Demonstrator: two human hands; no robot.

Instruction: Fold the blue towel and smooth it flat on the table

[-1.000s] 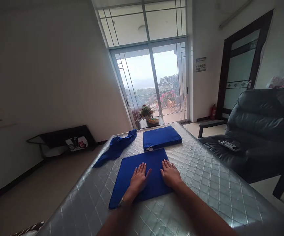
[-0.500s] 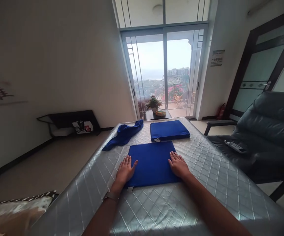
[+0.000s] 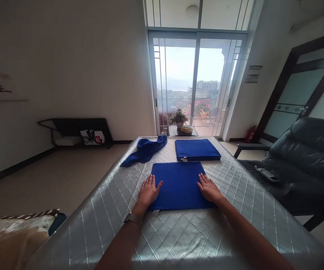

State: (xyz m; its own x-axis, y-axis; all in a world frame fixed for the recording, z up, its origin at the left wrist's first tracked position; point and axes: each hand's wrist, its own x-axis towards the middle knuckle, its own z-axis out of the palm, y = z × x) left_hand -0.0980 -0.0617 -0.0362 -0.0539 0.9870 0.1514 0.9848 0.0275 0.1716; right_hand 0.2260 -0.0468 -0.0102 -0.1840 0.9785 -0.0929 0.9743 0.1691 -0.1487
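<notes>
Head view: L hand point(image 3: 148, 192) & R hand point(image 3: 210, 190) lie palm-down, fingers extended, thumbs apart, gripping nothing, on side edges of folded blue cloth point(image 3: 177, 187), just below centre of frame. Above it, slightly R of centre, is blue stack point(image 3: 197, 147); L of centre, crumpled blue cloth point(image 3: 146, 150). For good smoothing, both palms should prob. press evenly, w/o dragging corners.

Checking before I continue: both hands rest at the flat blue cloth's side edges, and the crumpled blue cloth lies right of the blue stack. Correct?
No: the head view shows the crumpled blue cloth left of the blue stack. The left hand and right hand do rest at the side edges of the flat blue cloth.
</notes>
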